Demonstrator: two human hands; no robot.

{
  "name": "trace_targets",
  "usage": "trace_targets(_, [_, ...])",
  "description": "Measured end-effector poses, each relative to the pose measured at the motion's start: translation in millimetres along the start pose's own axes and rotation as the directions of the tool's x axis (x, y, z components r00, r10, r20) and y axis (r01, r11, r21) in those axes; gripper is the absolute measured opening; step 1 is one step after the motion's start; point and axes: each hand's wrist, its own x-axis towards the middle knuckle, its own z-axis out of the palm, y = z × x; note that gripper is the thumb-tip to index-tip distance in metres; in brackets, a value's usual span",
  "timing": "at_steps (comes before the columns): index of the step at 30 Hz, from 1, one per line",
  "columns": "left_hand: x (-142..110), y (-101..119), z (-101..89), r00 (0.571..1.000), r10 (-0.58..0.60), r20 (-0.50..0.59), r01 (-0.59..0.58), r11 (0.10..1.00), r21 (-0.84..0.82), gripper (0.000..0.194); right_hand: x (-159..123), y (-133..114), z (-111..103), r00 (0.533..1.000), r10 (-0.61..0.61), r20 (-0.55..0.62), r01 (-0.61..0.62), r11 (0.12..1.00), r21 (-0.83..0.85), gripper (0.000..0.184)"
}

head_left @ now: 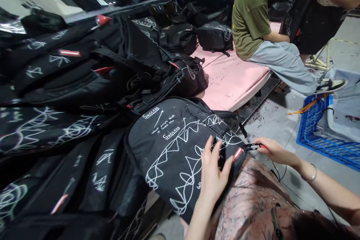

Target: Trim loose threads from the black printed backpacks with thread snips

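I saw left hand spread on black fabric white-scribbled backpack; right hand pinched red-handled black snips. Judged backpack light, soft; best held by left edge.

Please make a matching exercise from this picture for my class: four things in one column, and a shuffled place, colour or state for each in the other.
1. Left hand
2. Right hand
3. Crate
4. Table

A. Pink
B. Holding the snips
C. Blue
D. On the bag, fingers spread

Pairs: 1-D, 2-B, 3-C, 4-A
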Motion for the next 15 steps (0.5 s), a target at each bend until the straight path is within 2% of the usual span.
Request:
trace_targets(3, [-23, 5, 11.3, 0.997, 0.038, 0.06, -0.047, 0.988, 0.146, 0.067, 6, 1, -4, 1.0, 0.004, 0.027, -0.004, 1.0, 0.011, 0.017])
trace_targets(6, [-36, 5, 21.5, 0.997, 0.011, 0.071, -0.032, 0.951, 0.309, 0.083, 11, 3, 1, 1.0, 0.015, 0.005, -0.016, 0.999, 0.047, 0.013])
trace_targets(10, [-36, 4, 16.5, 0.998, -0.017, 0.06, -0.008, 0.918, 0.397, 0.078, 22, -1, 19, 0.997, 0.006, -0.08, 0.007, 0.987, 0.16, 0.009])
trace_targets(12, [-35, 2, 5.4, 0.997, -0.012, 0.073, -0.018, 0.919, 0.395, 0.078, 29, -7, 32, 0.995, 0.054, -0.085, -0.018, 0.926, 0.377, 0.015])
trace_targets(15, [-39, -4, -13.8, 0.995, -0.008, 0.103, -0.032, 0.924, 0.382, 0.082, 39, -22, 52, 0.99, 0.134, -0.035, -0.078, 0.751, 0.656, 0.032])
